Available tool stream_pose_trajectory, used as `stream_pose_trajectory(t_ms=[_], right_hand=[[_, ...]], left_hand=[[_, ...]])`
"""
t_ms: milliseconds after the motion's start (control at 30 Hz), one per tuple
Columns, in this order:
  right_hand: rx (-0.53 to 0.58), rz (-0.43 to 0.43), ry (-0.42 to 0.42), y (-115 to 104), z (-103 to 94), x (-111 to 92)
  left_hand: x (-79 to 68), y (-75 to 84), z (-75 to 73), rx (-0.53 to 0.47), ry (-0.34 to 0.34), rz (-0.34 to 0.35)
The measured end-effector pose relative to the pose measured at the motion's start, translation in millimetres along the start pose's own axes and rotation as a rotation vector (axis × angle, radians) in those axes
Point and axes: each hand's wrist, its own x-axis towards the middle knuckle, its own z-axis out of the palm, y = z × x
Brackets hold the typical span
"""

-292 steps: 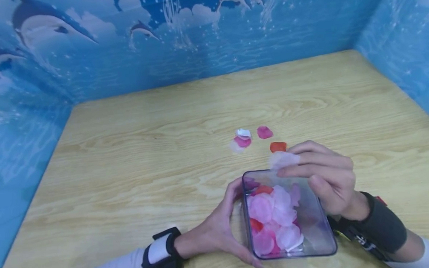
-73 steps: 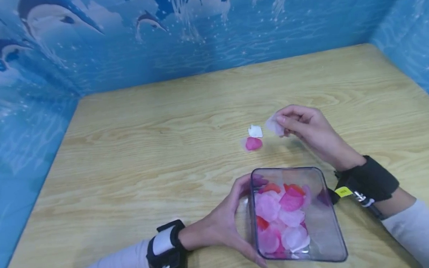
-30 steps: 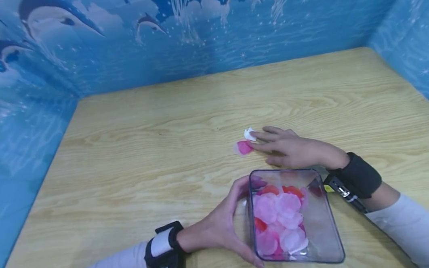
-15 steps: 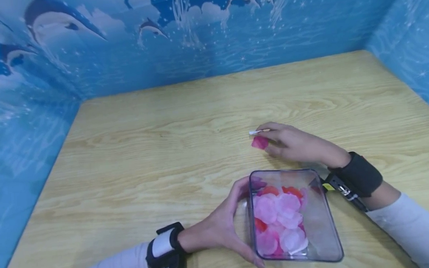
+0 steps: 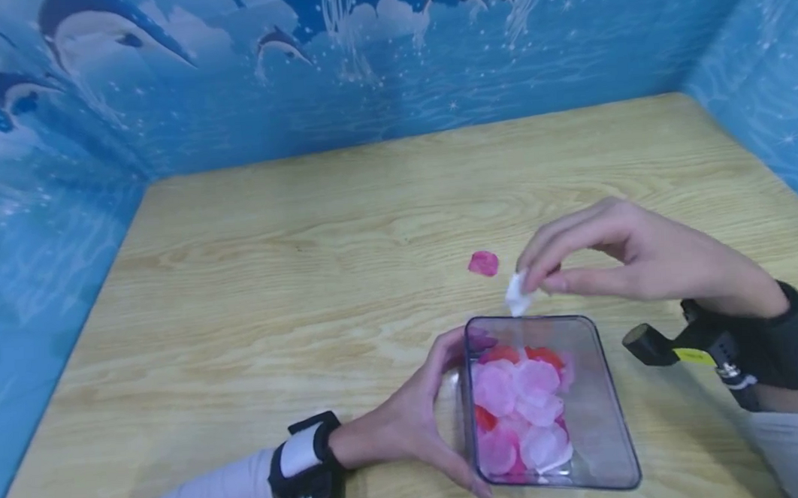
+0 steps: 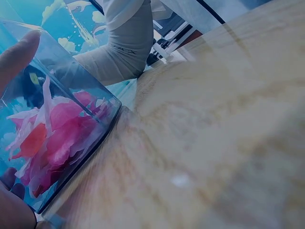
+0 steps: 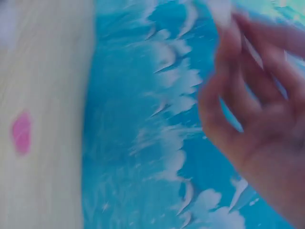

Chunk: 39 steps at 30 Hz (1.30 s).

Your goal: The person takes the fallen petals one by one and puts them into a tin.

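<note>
A clear plastic box [image 5: 600, 419] with a dark rim stands on the table and holds a heap of pink, pale and red artificial petals [image 5: 516, 408]. My left hand [image 5: 408, 421] grips the box's left side, thumb at the near corner and fingers at the far one. In the left wrist view the petals [image 6: 62, 133] show through the box wall. My right hand [image 5: 616, 253] pinches a white petal [image 5: 517, 295] just above the far rim. On the table behind the box lies one deep pink petal [image 5: 484, 263], also visible in the right wrist view.
The wood-grain table [image 5: 272, 286] is bounded at the back and sides by blue walls [image 5: 376, 77] printed with dolphins. Black straps with cameras [image 5: 763, 343] sit on both wrists, the right one beside the box.
My right hand has lifted the white petal off the table and brought it nearer the box. The pale petal beside the deep pink one is gone from the table. My left hand stays put.
</note>
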Motion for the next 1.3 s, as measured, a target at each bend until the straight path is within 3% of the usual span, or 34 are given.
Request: stream_pose_trajectory(t_ms=[100, 200, 300, 400, 467, 533, 667, 833, 967, 1133, 1300], right_hand=[[0.099, -0.09, -0.186, -11, 5.9, 2], [0.091, -0.077, -0.219, -11, 10.0, 3], [0.035, 0.069, -0.098, 4, 8.3, 1], [-0.047, 0.291, 0.015, 35, 8.8, -3], [-0.126, 0.405, 0.02, 58, 12.0, -5], [-0.201, 0.456, -0.023, 76, 16.4, -8], [-0.301, 0.47, -0.135, 91, 23.7, -13], [-0.251, 0.537, -0.255, 85, 27.1, -15], [-0.226, 0.587, -0.302, 84, 27.1, -15], [-0.253, 0.58, -0.285, 80, 24.2, -12], [-0.324, 0.462, -0.148, 64, 15.7, -7]], left_hand=[[-0.7, -5.7, 0.8, 0.011, 0.003, -0.002], [-1.9, -15.7, 2.1, 0.017, 0.004, -0.027], [-2.5, -23.4, 2.9, 0.021, 0.004, -0.036], [-3.0, -20.9, 2.6, 0.014, 0.009, -0.021], [-3.0, -15.0, 2.6, 0.012, 0.011, -0.016], [-2.6, -7.9, 2.4, 0.013, 0.011, -0.016], [-1.3, 1.4, 1.6, 0.009, 0.004, -0.035], [0.3, 3.1, 0.6, -0.009, -0.003, -0.046], [0.8, 4.8, 0.2, -0.008, -0.004, -0.043], [0.9, 5.3, 0.4, -0.001, -0.001, -0.026], [0.9, 5.8, 0.7, 0.005, -0.002, -0.018]])
